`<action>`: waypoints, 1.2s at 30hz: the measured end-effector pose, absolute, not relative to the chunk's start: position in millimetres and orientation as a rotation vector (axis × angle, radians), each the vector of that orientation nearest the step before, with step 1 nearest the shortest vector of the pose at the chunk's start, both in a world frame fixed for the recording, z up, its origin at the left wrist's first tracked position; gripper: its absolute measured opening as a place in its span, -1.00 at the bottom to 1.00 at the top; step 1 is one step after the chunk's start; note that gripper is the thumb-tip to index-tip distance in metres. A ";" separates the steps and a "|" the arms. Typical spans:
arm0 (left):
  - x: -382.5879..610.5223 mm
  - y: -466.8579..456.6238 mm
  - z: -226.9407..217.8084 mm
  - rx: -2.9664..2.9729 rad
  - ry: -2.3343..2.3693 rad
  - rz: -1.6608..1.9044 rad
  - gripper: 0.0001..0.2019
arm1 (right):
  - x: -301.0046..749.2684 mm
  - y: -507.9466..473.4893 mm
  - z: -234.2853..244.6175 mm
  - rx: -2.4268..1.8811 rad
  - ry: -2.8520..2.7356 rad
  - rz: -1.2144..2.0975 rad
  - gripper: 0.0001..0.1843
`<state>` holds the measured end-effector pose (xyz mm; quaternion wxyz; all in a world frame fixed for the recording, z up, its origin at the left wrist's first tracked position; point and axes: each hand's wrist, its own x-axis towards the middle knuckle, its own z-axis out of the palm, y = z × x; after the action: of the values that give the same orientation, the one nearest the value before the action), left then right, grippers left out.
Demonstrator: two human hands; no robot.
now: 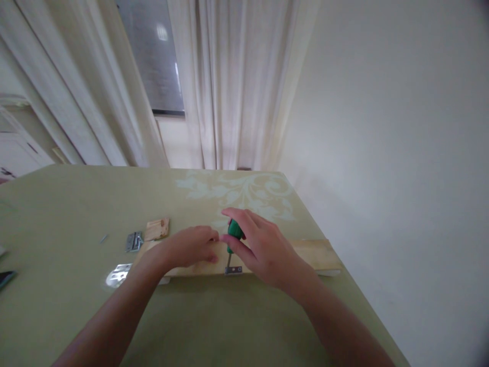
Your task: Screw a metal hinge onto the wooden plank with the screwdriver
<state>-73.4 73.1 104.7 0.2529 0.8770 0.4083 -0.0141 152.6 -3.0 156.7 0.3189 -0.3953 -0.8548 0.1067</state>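
Observation:
A long pale wooden plank (pixel 313 253) lies across the green table (pixel 76 204). My right hand (pixel 263 244) is closed around a green-handled screwdriver (pixel 234 232), held upright with its tip down on a small metal hinge (pixel 233 270) at the plank's near edge. My left hand (pixel 191 247) rests on the plank just left of the screwdriver, its fingers curled and pressed down on the wood.
A small wooden block (pixel 157 229) and a second metal hinge (pixel 133 241) lie left of the plank. A shiny clear packet (pixel 116 275) sits near my left forearm. A loose screw (pixel 103 238) lies further left, and a dark object (pixel 5 279) at the left edge. Curtains hang behind the table.

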 end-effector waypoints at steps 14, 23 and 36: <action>-15.2 18.8 71.6 2.854 0.894 0.013 -0.34 | 187.1 -16.1 184.9 -1.084 -2.025 -0.024 -0.65; -25.8 28.2 104.1 2.690 0.813 0.012 -0.93 | 189.2 -15.3 184.6 -1.077 -2.015 -0.027 -0.66; -25.2 28.7 113.5 2.502 0.794 0.058 -0.84 | 190.5 -17.1 184.9 -1.103 -2.010 0.000 -0.66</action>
<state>-25.2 28.7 113.5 0.2551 0.9214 0.2923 0.0212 190.5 -17.1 184.9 0.4119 -0.4382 -0.7989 0.0001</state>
